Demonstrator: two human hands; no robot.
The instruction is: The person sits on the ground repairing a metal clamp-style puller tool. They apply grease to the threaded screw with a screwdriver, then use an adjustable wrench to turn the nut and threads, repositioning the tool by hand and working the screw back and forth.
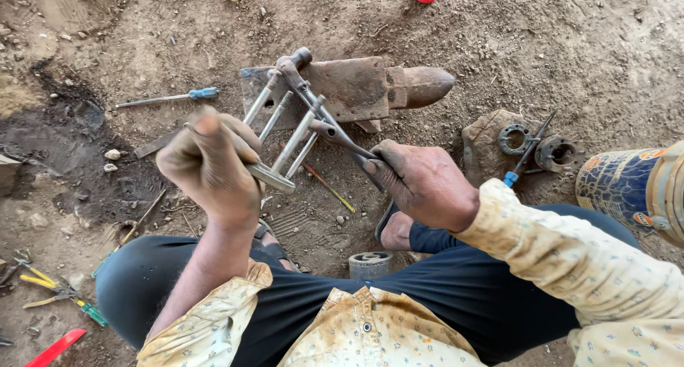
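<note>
While the left hand [210, 164] grips a metal frame [285, 135] and the right hand [420, 182] clasps a wrench [317, 107], an anvil [356, 89] lies seemingly just beyond

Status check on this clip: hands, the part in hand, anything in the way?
Left hand grips metal frame with rods. Right hand holds wrench on frame's far end. Anvil on dirt beneath, nothing blocking.

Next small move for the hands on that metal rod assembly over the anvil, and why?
Probably lower the rod assembly onto the anvil: the left hand holds its base plate in the air and the right hand grips the bent handle, so it lacks support.
</note>
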